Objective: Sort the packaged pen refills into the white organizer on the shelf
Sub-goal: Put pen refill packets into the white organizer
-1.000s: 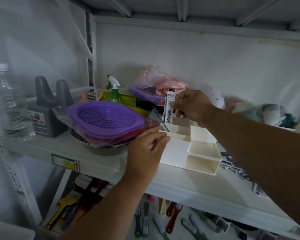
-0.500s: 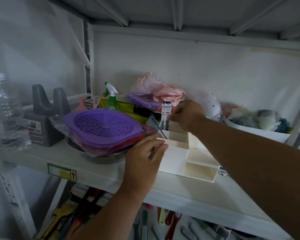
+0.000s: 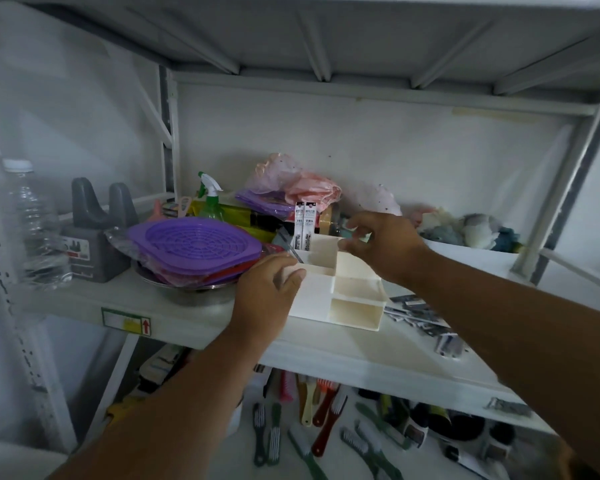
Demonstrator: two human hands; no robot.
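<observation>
Two packaged pen refills (image 3: 303, 226) in white printed sleeves stand upright in the back-left compartment of the white plastic organizer (image 3: 340, 292), which sits near the front edge of the white metal shelf (image 3: 187, 317). The left hand (image 3: 267, 296) grips the organizer's left wall — the right hand (image 3: 381, 244) hovers released over its back-right corner, fingers loosely spread. More packaged refills (image 3: 420, 313) lie scattered just right of the organizer.

Both forearms are bare from the lower edge of the view up to the wrists, with no sleeve showing on either. The left hand (image 3: 264, 292) and the right hand (image 3: 385, 245) are bare too, without gloves, rings, a watch or bands.
</observation>
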